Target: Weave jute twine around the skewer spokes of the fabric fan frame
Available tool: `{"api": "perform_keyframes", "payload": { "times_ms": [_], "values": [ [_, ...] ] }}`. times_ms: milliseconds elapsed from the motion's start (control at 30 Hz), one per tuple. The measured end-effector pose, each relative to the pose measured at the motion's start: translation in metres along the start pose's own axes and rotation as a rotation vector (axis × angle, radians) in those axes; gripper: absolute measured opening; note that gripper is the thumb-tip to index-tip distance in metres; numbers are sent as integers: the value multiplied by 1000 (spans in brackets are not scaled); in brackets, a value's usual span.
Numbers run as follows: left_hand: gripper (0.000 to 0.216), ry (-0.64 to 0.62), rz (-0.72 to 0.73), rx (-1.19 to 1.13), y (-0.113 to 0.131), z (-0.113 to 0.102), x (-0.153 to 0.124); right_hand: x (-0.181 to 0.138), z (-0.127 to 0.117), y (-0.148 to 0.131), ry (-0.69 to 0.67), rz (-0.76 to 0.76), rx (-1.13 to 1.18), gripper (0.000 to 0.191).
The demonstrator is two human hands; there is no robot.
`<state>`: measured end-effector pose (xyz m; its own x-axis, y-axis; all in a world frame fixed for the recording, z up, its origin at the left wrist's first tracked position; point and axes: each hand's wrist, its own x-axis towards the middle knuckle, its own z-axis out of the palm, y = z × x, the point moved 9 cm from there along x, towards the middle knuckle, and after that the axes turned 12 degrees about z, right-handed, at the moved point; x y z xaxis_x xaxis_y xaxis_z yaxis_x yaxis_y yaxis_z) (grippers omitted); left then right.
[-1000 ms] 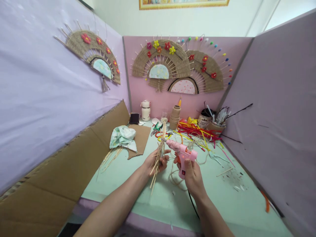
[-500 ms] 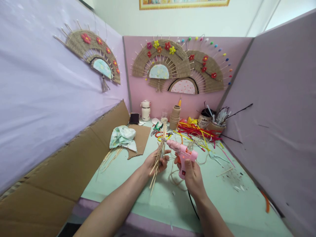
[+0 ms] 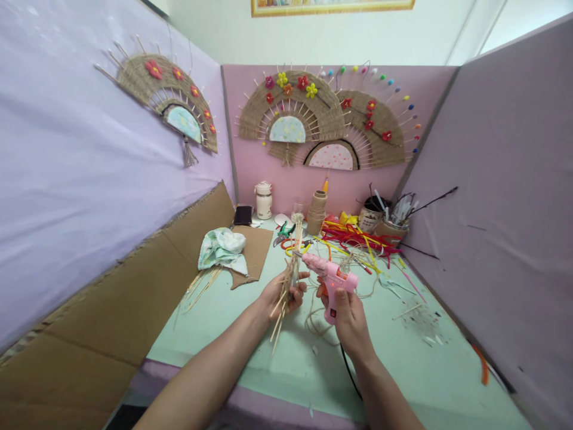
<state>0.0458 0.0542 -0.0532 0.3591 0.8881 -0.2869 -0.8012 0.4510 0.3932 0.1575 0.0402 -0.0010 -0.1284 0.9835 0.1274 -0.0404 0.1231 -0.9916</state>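
Note:
Gripped in my left hand [image 3: 290, 295] is a woven fan [image 3: 289, 283] of thin sticks and twine, turned nearly edge-on, its stick ends poking out above and below. My right hand [image 3: 347, 313] is wrapped around the handle of a pink hot glue gun [image 3: 333, 280] with a small red light. The gun's nozzle points left and meets the fan's upper part, or comes very close; I cannot tell which. A black cord runs down from the handle. Loose twine [image 3: 320, 325] lies on the table beneath the gun.
Behind the hands are pliers [image 3: 285, 232], a twine cone [image 3: 317, 212], a white bottle [image 3: 264, 201] and red and yellow pipe cleaners [image 3: 362, 236]. Patterned cloth [image 3: 222, 248] and cardboard [image 3: 255, 257] lie left. Cups with twigs [image 3: 391, 224] stand back right. Finished fans [image 3: 293, 89] hang on the partition.
Almost nothing differs. Both hands, the fan and the glue gun hold nearly the same positions; the whole view has shifted very slightly.

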Motion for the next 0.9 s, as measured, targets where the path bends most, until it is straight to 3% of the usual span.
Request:
{"api": "perform_keyframes", "payload": {
  "times_ms": [300, 400, 533, 667, 800, 900],
  "values": [
    [42, 13, -2, 43, 0, 1, 0, 1, -1, -1, 22, -1, -22, 50],
    [44, 4, -4, 57, -1, -1, 1, 1, -10, -5, 86, 4, -45, 52],
    [43, -7, 37, 105, 2, -5, 3, -2, -54, -22, 294, -54, -232, 52],
    [40, -4, 119, 195, 9, -5, 2, -1, -119, -46, 529, -222, -734, 49],
    [35, 60, 231, 313, 21, -5, -2, 20, -173, -17, 513, -47, -1234, 46],
    [33, 82, 295, 369, 28, -3, -3, 25, -193, 11, 438, 99, -1440, 33]
  ]
}}
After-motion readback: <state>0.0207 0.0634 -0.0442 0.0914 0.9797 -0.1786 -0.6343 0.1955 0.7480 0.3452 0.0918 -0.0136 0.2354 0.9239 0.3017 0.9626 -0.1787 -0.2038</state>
